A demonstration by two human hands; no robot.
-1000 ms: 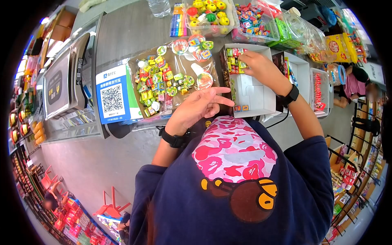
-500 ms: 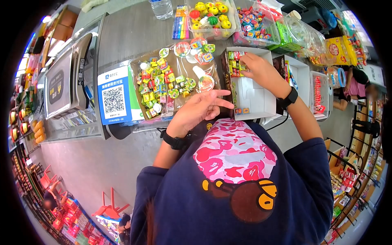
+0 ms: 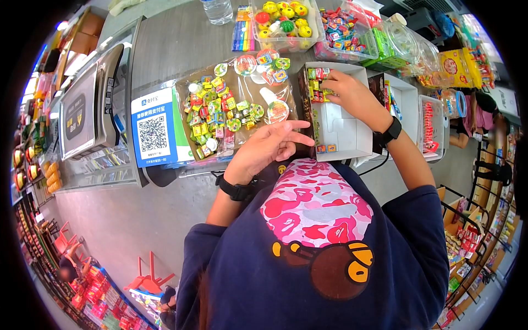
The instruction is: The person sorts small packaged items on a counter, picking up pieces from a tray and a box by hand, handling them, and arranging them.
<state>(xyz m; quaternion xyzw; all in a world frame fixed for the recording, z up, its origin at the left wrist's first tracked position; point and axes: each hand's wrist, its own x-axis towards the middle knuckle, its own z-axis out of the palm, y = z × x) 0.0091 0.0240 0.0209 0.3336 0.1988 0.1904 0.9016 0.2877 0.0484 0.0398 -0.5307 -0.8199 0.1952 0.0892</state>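
My right hand (image 3: pixel 349 94) reaches into an open white box (image 3: pixel 352 137), its bent fingers closed on a small wrapped candy at the far left corner. Rows of small red, yellow and green wrapped candies (image 3: pixel 315 87) stand there, partly hidden by the fingers. A couple of orange-and-blue pieces (image 3: pixel 326 148) lie at the box's near end. My left hand (image 3: pixel 264 149) hovers just left of the box with two fingers stretched out and the others curled; nothing shows in it. Beyond it, a pile of small wrapped candies (image 3: pixel 212 113) lies on a clear plastic bag (image 3: pixel 258 99).
A blue QR-code sign (image 3: pixel 152 132) and a screen device (image 3: pixel 91 104) stand at the left. Along the back are a tub of yellow toys (image 3: pixel 286 25), a tub of wrapped sweets (image 3: pixel 344 33) and a water cup (image 3: pixel 218 12). Another white box (image 3: pixel 404 99) adjoins on the right.
My right hand has shifted very slightly left over the candies in the box. My left hand stays in nearly the same place.
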